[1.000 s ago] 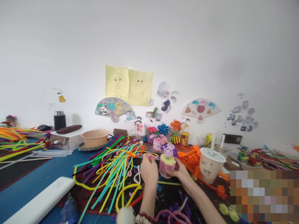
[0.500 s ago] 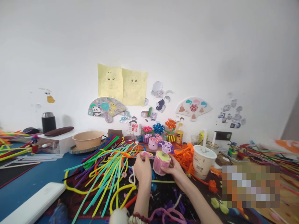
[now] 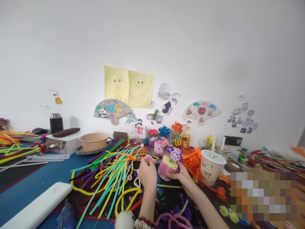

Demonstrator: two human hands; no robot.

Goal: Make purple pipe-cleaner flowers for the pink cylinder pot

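Observation:
My right hand (image 3: 183,175) is wrapped round the side of a small pink pipe-cleaner flowerpot (image 3: 164,168) with a pale yellow-green top. Purple pipe-cleaner flowers (image 3: 175,154) rise from the pot, which tilts slightly. To its left, my left hand (image 3: 147,174) is closed on a small pink fuzzy piece (image 3: 150,158), held apart from the pot. The fingers partly cover this piece, so its full shape is hidden. Under the hands, purple and pink pipe cleaners (image 3: 173,218) lie on the dark mat.
Loose green and yellow pipe cleaners (image 3: 114,178) spread left of my hands. A paper cup with a straw (image 3: 212,168) stands to the right, beside orange pipe cleaners (image 3: 192,162). Finished flowerpots (image 3: 158,147) line the back. A white long box (image 3: 40,206) lies front left.
The whole view has shifted, so things sit slightly farther right. The pot leans a little more, and the pink piece in my left hand has turned. Both hands keep their hold.

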